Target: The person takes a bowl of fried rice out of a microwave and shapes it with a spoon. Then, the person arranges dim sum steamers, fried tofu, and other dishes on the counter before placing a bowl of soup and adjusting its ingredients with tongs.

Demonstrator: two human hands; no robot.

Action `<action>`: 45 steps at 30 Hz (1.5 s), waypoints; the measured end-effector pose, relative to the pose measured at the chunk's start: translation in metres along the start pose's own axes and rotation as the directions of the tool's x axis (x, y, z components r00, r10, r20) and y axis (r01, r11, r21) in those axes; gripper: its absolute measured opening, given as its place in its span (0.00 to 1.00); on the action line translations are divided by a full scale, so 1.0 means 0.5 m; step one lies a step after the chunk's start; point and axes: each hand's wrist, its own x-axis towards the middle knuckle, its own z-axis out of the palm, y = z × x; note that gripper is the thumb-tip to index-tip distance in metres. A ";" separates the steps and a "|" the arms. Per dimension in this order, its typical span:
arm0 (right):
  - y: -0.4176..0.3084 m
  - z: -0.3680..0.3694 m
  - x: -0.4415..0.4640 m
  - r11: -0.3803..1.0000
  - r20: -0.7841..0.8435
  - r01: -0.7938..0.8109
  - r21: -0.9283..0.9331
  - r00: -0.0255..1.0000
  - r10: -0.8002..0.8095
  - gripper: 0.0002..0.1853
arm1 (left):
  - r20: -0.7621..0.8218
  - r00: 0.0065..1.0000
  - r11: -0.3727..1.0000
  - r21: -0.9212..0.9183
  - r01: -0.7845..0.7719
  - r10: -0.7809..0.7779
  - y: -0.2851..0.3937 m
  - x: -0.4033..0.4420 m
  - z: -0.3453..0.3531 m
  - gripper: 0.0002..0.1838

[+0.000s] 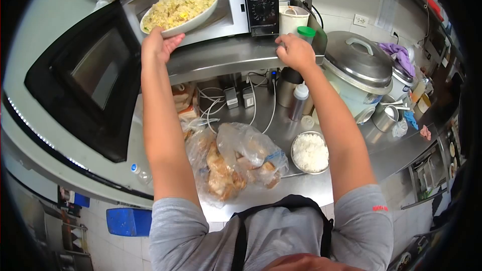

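My left hand (158, 46) grips the near rim of an oval white plate (193, 26) from below. Fried rice (181, 9) with yellow bits of egg is heaped on it, and the plate is at the open mouth of the microwave (235, 0). The black microwave door (93, 73) is swung wide to the left. My right hand (296, 51) rests at the front of the steel shelf (226, 52), below the microwave's control panel, its fingers curled with nothing visible in them. A green-lidded container (306, 32) stands just behind it.
Below are plastic bags of browned meat (236, 165), a bowl of white rice (310, 153) and a squeeze bottle (298, 101). A large lidded pot (359, 62) stands on the right. Cables and adapters (231, 97) hang under the shelf. A blue bin (129, 222) sits on the floor.
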 end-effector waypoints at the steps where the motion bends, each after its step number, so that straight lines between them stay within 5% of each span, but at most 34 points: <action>1: 0.001 -0.002 0.000 0.999 -0.004 -0.001 0.041 1.000 0.001 0.14 | 0.023 1.000 1.000 0.006 0.000 0.000 -0.001 -0.042 -0.009 0.20; 3: -0.017 -0.016 -0.003 0.874 0.071 -0.161 0.458 0.987 0.144 0.15 | 0.071 0.997 1.000 0.012 -0.006 0.005 0.001 -0.124 -0.026 0.19; 5: -0.070 -0.043 -0.013 0.465 0.250 -0.348 0.814 0.932 0.261 0.19 | 0.100 0.994 0.999 0.013 -0.040 0.039 -0.008 -0.201 -0.042 0.18; 6: -0.100 -0.064 -0.041 0.246 0.390 -0.424 0.872 0.904 0.176 0.27 | 0.119 0.993 0.999 0.041 -0.027 0.022 -0.010 -0.241 -0.046 0.17; 8: -0.147 -0.099 -0.094 -0.041 0.602 -0.607 0.793 0.793 -0.094 0.31 | 0.172 0.983 0.996 0.079 0.051 -0.064 -0.018 -0.310 -0.051 0.17; 9: -0.152 -0.107 -0.118 -0.149 0.622 -0.671 0.727 0.734 -0.271 0.30 | 0.195 0.978 0.994 0.089 0.056 -0.073 -0.032 -0.339 -0.052 0.17; 10: -0.157 -0.112 -0.149 -0.210 0.586 -0.646 0.734 0.759 -0.283 0.29 | 0.214 0.971 0.989 0.123 0.079 -0.104 -0.036 -0.373 -0.045 0.18; 14: -0.155 -0.137 -0.310 -0.404 0.660 -0.599 0.692 0.751 0.017 0.25 | 0.351 0.903 0.957 0.231 0.174 -0.249 -0.070 -0.455 -0.030 0.22; 17: -0.121 -0.153 -0.434 -0.611 0.668 -0.486 0.625 0.738 0.096 0.27 | 0.419 0.880 0.806 0.587 -0.076 -0.222 -0.024 -0.513 -0.008 0.24; 18: -0.102 -0.167 -0.472 -0.630 0.676 -0.464 0.622 0.725 0.133 0.27 | 0.505 0.857 0.692 0.583 -0.427 0.104 -0.004 -0.540 -0.016 0.24; 20: -0.060 -0.187 -0.559 -0.670 0.676 -0.391 0.631 0.701 0.228 0.28 | 0.271 0.716 0.587 0.425 -0.689 0.643 0.042 -0.571 -0.099 0.28; 21: -0.041 -0.201 -0.604 -0.656 0.661 -0.350 0.668 0.684 0.308 0.29 | 0.116 0.280 0.231 0.321 -0.918 0.953 0.081 -0.530 -0.189 0.29; 22: -0.023 -0.219 -0.644 -0.638 0.647 -0.320 0.700 0.662 0.378 0.29 | 0.034 0.092 0.033 0.762 -0.647 0.995 0.110 -0.483 -0.281 0.31; 23: -0.010 -0.244 -0.676 -0.619 0.631 -0.293 0.729 0.639 0.440 0.30 | -0.120 0.312 0.324 0.555 -0.766 0.943 0.113 -0.516 -0.191 0.32; 25: -0.014 -0.281 -0.726 -0.499 0.518 -0.224 0.837 0.620 0.590 0.31 | -0.116 0.508 0.449 0.659 -0.603 0.854 0.105 -0.433 -0.194 0.31; 27: -0.019 -0.306 -0.778 -0.383 0.413 -0.181 0.906 0.578 0.703 0.31 | -0.049 0.432 0.229 0.898 -0.376 0.900 0.046 -0.361 -0.183 0.30; 28: -0.018 -0.311 -0.810 -0.376 0.396 -0.148 0.915 0.518 0.759 0.32 | 0.108 0.482 0.250 0.746 -0.618 0.869 0.035 -0.334 -0.181 0.34; 31: -0.030 -0.312 -0.897 -0.286 0.280 -0.038 0.958 0.367 0.887 0.31 | 0.230 0.533 0.305 0.611 -0.731 0.814 -0.046 -0.294 -0.065 0.41; 32: -0.026 -0.299 -0.932 -0.249 0.232 0.005 0.969 0.342 0.911 0.32 | 0.339 0.512 0.195 0.653 -0.732 0.790 -0.058 -0.296 -0.018 0.47; 36: -0.036 -0.266 -1.022 -0.105 0.078 0.137 0.985 0.191 0.979 0.33 | 0.427 0.233 -0.182 0.731 -0.658 0.874 -0.151 -0.190 0.126 0.50; 37: -0.055 -0.169 -0.893 -0.025 0.017 0.098 0.995 0.090 0.996 0.34 | 0.440 0.225 -0.207 0.738 -0.642 0.869 -0.236 0.066 0.143 0.50; 39: -0.048 -0.141 -0.876 0.039 -0.040 0.060 0.997 0.013 0.999 0.36 | 0.385 0.195 -0.203 0.777 -0.596 0.902 -0.295 0.181 0.198 0.49; 42: -0.017 -0.154 -0.913 0.093 -0.092 0.060 0.994 -0.032 0.995 0.35 | 0.281 0.396 -0.040 0.855 -0.517 0.874 -0.400 0.274 0.240 0.47; 45: -0.013 -0.114 -0.945 0.120 -0.116 0.131 0.984 -0.043 0.992 0.34 | 0.225 0.471 -0.157 0.971 -0.180 0.853 -0.519 0.532 0.209 0.38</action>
